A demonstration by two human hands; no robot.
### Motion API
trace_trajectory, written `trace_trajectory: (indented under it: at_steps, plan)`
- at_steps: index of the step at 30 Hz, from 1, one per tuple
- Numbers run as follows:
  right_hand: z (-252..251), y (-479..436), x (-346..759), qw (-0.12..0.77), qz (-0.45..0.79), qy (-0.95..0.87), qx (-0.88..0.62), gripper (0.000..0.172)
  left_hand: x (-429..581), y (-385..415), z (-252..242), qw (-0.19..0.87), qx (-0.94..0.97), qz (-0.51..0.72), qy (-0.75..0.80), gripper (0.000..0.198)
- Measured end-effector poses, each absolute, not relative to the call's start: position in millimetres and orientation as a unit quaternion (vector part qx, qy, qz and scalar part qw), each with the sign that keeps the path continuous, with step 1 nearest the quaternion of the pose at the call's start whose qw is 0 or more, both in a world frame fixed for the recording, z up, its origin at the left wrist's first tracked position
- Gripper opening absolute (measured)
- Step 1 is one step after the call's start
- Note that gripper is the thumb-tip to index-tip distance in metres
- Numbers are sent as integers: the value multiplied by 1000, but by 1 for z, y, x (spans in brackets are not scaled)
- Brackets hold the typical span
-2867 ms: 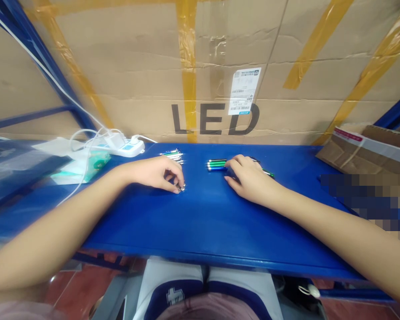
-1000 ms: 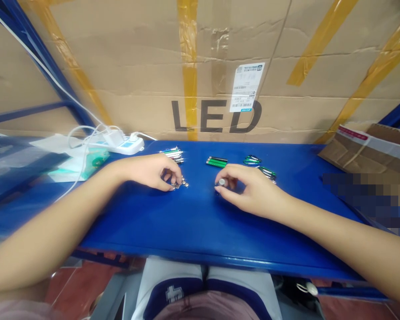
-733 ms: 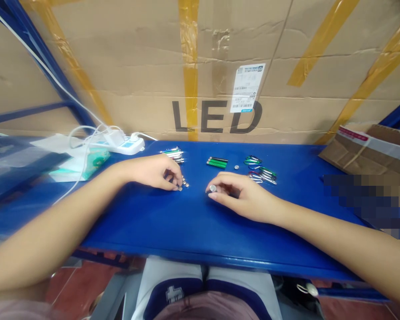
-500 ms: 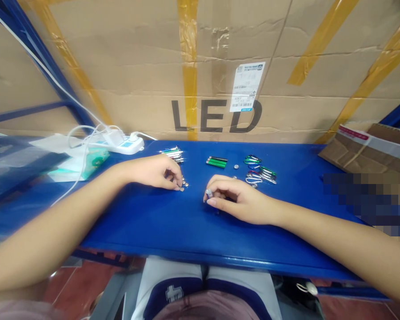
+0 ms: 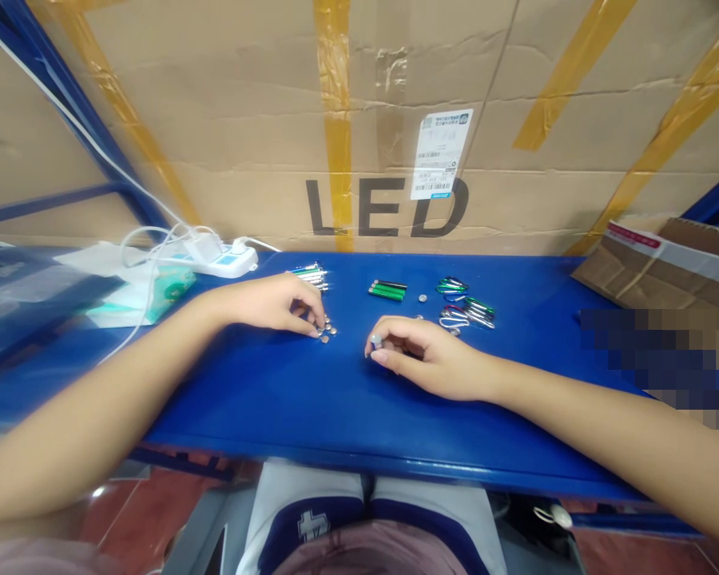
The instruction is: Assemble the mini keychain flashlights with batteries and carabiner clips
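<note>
Centrally: one row of slim green and black cylindrical tubes (image 5: 387,291), side by side on the blue table (image 5: 335,407), long axes running left to right.

Item: small silver-ended cylindrical piece (image 5: 377,341), grasped between thumb and fingers of the right hand (image 5: 425,358), on the person's side of the tubes; its end shows, its body is largely hidden, so its long axis cannot be told.

Item: small round copper-and-silver discs (image 5: 332,330), left of the tubes and nearer the person. The left hand (image 5: 293,306) sits at them, fingers curled; whether it pinches one cannot be told. The silver-ended piece lies to their right, apart.

Item: coloured metal carabiner-like clips (image 5: 455,317), right of the tubes; the right hand is nearer.
</note>
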State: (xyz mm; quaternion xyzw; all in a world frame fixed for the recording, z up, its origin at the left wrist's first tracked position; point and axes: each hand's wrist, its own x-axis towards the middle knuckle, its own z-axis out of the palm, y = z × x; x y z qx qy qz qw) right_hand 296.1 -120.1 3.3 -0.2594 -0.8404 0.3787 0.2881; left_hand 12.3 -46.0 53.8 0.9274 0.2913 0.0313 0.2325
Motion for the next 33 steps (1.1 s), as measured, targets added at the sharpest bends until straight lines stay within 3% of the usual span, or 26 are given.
trace_trajectory:
  at_steps: [33]
  plan:
    - [6,-120,295,267,404,-831,-273,19,19,-48,50,192,941,47,274,15]
